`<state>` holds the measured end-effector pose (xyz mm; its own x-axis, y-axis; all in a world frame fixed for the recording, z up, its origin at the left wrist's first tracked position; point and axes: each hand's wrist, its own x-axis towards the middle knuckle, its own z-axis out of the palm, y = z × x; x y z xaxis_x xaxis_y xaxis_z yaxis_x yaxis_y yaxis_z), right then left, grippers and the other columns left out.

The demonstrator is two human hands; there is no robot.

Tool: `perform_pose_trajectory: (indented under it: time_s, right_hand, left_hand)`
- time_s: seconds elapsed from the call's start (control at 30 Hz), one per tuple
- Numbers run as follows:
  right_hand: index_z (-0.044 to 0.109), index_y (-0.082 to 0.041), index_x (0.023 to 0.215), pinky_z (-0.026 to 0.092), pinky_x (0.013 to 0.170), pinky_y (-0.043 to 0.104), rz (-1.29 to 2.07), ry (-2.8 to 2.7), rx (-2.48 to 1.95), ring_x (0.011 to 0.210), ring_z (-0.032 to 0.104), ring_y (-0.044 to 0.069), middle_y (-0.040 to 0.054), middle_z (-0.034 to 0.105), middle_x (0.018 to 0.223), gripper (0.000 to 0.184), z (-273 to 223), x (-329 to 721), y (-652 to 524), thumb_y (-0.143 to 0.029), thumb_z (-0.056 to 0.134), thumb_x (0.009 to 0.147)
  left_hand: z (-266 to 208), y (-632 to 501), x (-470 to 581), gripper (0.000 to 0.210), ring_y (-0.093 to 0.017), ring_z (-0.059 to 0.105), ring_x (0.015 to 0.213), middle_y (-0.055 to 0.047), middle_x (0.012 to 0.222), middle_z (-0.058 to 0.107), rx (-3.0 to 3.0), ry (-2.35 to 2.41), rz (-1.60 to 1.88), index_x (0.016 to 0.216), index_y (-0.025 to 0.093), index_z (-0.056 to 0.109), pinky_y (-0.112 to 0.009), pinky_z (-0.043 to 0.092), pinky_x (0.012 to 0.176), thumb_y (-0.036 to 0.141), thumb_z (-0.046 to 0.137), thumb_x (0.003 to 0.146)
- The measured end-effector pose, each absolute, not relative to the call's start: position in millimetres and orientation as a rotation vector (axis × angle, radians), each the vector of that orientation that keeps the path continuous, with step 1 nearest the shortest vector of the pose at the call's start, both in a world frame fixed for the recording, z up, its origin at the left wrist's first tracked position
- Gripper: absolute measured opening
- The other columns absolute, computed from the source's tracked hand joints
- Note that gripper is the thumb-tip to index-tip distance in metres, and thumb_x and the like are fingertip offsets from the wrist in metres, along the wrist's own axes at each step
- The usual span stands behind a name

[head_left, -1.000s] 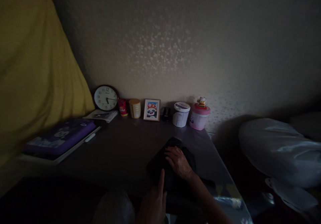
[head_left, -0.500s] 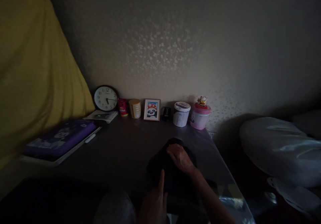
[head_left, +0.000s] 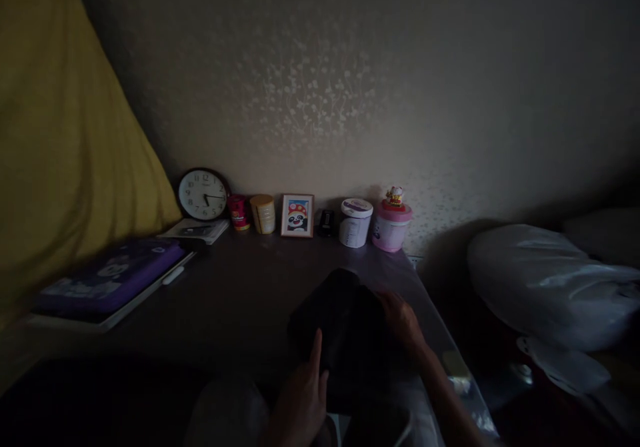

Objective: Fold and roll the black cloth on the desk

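A folded black cloth item [head_left: 327, 307], too dark to tell its exact kind, lies bunched on the dark table near its right side. My left hand [head_left: 303, 397] is at its near left part, index finger stretched out flat against the fabric and thumb apart. At the cloth's right edge is my right hand [head_left: 403, 320], fingers bent and closed on the dark fabric. The fingertips of this hand are partly lost in shadow.
Along the wall stand a round clock [head_left: 203, 195], a pink cup [head_left: 239, 213], a yellow canister [head_left: 263, 215], a framed panda picture [head_left: 297, 216] and two tubs, one topped by a cat figurine [head_left: 395, 197]. A purple case [head_left: 113, 273] lies left; a pale plastic bag [head_left: 545, 287] sits right.
My right hand has moved from the top of the black cloth to its right edge, and the fabric there is spread rightward. The left hand stays on the cloth. The view has shifted slightly.
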<state>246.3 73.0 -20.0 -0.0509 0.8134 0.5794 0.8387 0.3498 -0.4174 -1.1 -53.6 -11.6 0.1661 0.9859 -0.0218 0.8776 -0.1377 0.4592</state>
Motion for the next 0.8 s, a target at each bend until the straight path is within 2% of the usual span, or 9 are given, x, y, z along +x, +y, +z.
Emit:
perform_pose_trajectory:
  time_s: [0.13,0.3,0.47,0.67,0.8]
  right_hand:
    - [0.059,-0.024,0.103,0.048,0.072,0.030,0.045,-1.859,-1.529,0.087,0.062,0.019,0.0046,0.065,0.098,0.029,-33.3,264.5,38.9,-0.024,0.037,0.084]
    - [0.059,-0.028,0.103,0.049,0.077,0.032,0.213,-1.833,-1.449,0.092,0.062,0.019,0.0019,0.066,0.101,0.028,-38.7,259.5,16.3,-0.026,0.038,0.084]
    - [0.057,-0.025,0.105,0.050,0.079,0.032,0.368,-1.689,-1.297,0.091,0.061,0.019,0.0039,0.065,0.099,0.027,-36.2,248.5,4.3,-0.029,0.040,0.084]
    - [0.058,-0.025,0.101,0.047,0.079,0.031,0.309,-1.747,-1.184,0.091,0.057,0.018,0.0047,0.059,0.096,0.024,-31.5,239.3,-2.7,-0.024,0.041,0.084]
    - [0.062,-0.025,0.091,0.047,0.076,0.030,0.211,-1.749,-1.164,0.089,0.056,0.018,0.0056,0.054,0.095,0.021,-20.1,232.9,-0.7,-0.027,0.042,0.085]
  left_hand:
    - [-13.5,-52.9,-4.3,0.057,-0.011,0.061,0.083,-0.006,0.103,0.064,2.083,1.723,0.471,0.139,0.020,-0.002,-0.019,0.041,0.073,0.029,0.025,0.090]
    - [-9.8,-52.0,-7.0,0.057,-0.011,0.060,0.091,-0.006,0.108,0.062,2.017,1.663,0.483,0.139,0.018,-0.003,-0.018,0.042,0.077,0.031,0.023,0.090]
    - [-7.1,-50.7,-8.8,0.058,-0.011,0.055,0.104,-0.005,0.123,0.053,1.963,1.626,0.528,0.139,0.021,-0.004,-0.020,0.039,0.086,0.029,0.024,0.090]
    - [-2.2,-50.4,-10.6,0.056,-0.013,0.061,0.088,-0.004,0.103,0.065,1.886,1.611,0.539,0.140,0.021,-0.002,-0.024,0.043,0.078,0.033,0.021,0.090]
    - [-5.0,-50.5,-12.9,0.056,-0.013,0.062,0.085,-0.004,0.102,0.065,1.862,1.579,0.586,0.139,0.024,-0.001,-0.025,0.043,0.077,0.035,0.023,0.090]
